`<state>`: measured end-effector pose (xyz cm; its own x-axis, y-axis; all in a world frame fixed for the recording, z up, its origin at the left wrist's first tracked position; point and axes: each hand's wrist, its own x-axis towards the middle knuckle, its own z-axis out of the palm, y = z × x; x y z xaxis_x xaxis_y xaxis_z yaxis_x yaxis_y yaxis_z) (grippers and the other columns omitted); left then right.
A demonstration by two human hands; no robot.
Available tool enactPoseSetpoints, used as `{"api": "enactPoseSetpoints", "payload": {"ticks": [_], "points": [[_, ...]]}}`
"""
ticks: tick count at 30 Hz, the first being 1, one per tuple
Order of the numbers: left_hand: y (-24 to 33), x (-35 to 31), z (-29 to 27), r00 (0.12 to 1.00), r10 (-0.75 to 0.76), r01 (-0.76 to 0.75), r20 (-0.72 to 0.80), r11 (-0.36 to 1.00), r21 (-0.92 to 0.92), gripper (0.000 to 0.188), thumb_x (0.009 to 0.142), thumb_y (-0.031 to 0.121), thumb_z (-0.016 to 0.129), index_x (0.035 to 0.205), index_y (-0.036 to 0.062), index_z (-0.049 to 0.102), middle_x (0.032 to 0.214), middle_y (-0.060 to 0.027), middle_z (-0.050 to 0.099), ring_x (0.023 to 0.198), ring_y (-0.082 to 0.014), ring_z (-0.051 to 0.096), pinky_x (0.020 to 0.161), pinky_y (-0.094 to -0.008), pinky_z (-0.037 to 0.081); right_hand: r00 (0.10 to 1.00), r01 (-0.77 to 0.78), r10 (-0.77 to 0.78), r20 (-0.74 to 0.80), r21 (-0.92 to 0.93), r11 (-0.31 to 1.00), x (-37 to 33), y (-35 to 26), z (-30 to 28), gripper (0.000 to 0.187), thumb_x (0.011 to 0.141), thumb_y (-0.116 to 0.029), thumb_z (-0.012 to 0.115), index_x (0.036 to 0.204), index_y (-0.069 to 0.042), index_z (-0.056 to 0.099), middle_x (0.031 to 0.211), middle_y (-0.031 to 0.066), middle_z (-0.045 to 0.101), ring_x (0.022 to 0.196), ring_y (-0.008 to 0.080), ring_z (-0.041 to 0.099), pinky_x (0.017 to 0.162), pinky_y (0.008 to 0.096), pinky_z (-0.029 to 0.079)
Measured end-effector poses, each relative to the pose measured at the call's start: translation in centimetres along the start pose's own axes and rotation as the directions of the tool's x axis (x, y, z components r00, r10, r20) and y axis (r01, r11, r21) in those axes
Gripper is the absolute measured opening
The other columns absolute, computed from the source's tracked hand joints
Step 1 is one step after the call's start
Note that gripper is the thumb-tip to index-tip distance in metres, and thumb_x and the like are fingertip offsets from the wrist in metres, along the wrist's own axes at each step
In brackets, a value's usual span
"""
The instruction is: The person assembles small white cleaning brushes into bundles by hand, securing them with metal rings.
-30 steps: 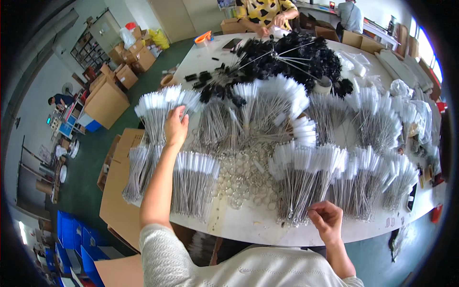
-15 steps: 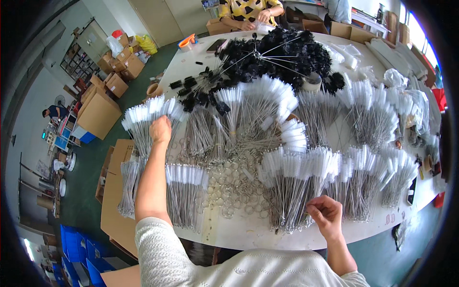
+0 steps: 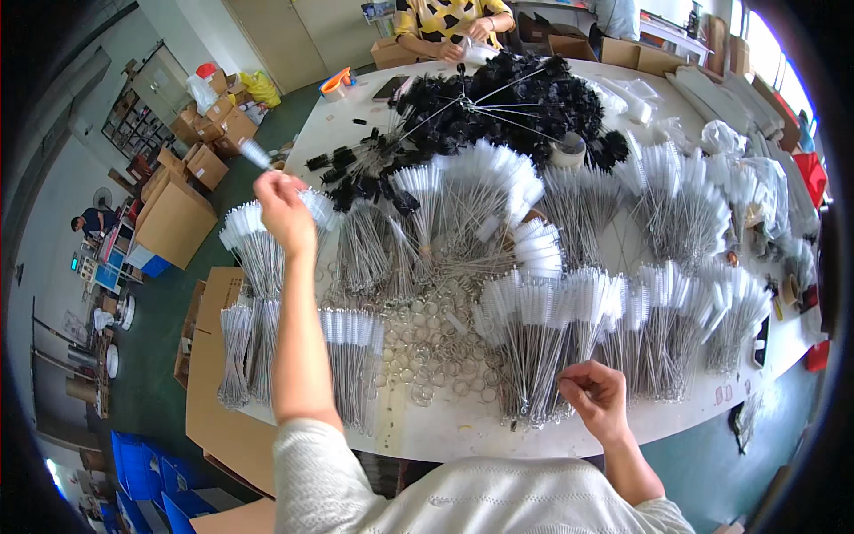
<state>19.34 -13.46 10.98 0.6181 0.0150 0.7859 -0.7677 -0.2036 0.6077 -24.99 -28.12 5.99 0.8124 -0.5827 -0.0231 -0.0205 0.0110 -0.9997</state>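
Note:
My left hand (image 3: 286,212) is raised over the table's left side, its fingers closed on a white-bristled wire brush (image 3: 256,155) whose tip points up and away. The brush is blurred by motion. Below that hand stand bundles of similar white brushes (image 3: 249,236) with thin metal stems. Low at the front right, my right hand (image 3: 598,398) is pinched closed beside the looped lower ends of a thick brush bundle (image 3: 534,356). What sits between its fingertips is too small to make out. Loose metal rings (image 3: 427,356) lie scattered between the front bundles.
A heap of black brushes (image 3: 507,102) covers the table's far middle, with an orange tape dispenser (image 3: 338,83) to its left. Across the table a person in a patterned yellow top (image 3: 454,22) handles clear plastic. Cardboard boxes (image 3: 209,356) stand at the left edge, blue bins (image 3: 138,463) below.
My left hand has lifted away from the left brush bundle, up and leftward, with one white brush in it. My right hand stays almost in place, pinched.

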Motion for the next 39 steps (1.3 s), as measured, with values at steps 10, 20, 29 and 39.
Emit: {"api": "enactPoseSetpoints", "payload": {"ticks": [10, 20, 29, 39], "points": [[0.2, -13.4, 3.5, 0.718, -0.474, 0.166, 0.51, 0.828, 0.536, 0.031, 0.07, 0.032, 0.068, 0.07, 0.0015, 0.063, 0.071, -0.015, 0.064, 0.069, -0.0338, 0.062, 0.063, -0.0395, 0.048, 0.986, 0.065, -0.052, 0.159, -0.081, 0.995, 0.8, -2.3, 2.8, 0.005, 0.081, 0.0, 0.063, 0.086, 0.001, 0.063, 0.07, 0.0017, 0.061, 0.06, 0.0032, 0.052, 0.052, 0.0185, 0.042], [2.5, -8.7, 2.7, 0.943, -0.32, 0.33, 0.09, 0.936, -0.127, 0.014, 0.09, 0.015, 0.052, 0.09, 0.0008, 0.055, 0.069, -0.0058, 0.062, 0.057, -0.0101, 0.055, 0.055, -0.0247, 0.043, 0.83, 0.558, -0.391, 0.398, -0.563, 0.61, 7.4, -7.3, 2.0, 0.014, 0.078, -0.01, 0.064, 0.091, -0.005, 0.065, 0.071, 0.0067, 0.059, 0.057, 0.0178, 0.055, 0.05, 0.0302, 0.047], [15.5, -4.9, -6.0, 0.885, -0.257, -0.047, -0.387, 0.779, -0.625, 0.032, 0.095, 0.02, 0.045, 0.116, -0.0034, 0.048, 0.066, 0.0001, 0.04, 0.05, -0.0019, 0.034, 0.038, -0.0144, 0.029, 0.902, 0.431, -0.032, 0.431, -0.89, 0.147, 21.8, -4.3, 3.2, 0.026, 0.081, -0.031, 0.056, 0.103, -0.02, 0.063, 0.091, 0.0068, 0.064, 0.098, 0.0261, 0.055, 0.086, 0.0388, 0.038], [13.6, -5.3, -7.4, 0.923, -0.205, -0.037, -0.326, 0.797, -0.603, 0.037, 0.096, 0.025, 0.042, 0.109, -0.0087, 0.051, 0.069, -0.0036, 0.043, 0.042, -0.0028, 0.028, 0.034, -0.0141, 0.02, 0.965, 0.26, -0.127, 0.231, -0.916, 0.306, 24.7, -3.6, 4.8, 0.012, 0.075, -0.02, 0.057, 0.081, -0.015, 0.066, 0.077, 0.0067, 0.065, 0.074, 0.0235, 0.063, 0.063, 0.0368, 0.05]]}}
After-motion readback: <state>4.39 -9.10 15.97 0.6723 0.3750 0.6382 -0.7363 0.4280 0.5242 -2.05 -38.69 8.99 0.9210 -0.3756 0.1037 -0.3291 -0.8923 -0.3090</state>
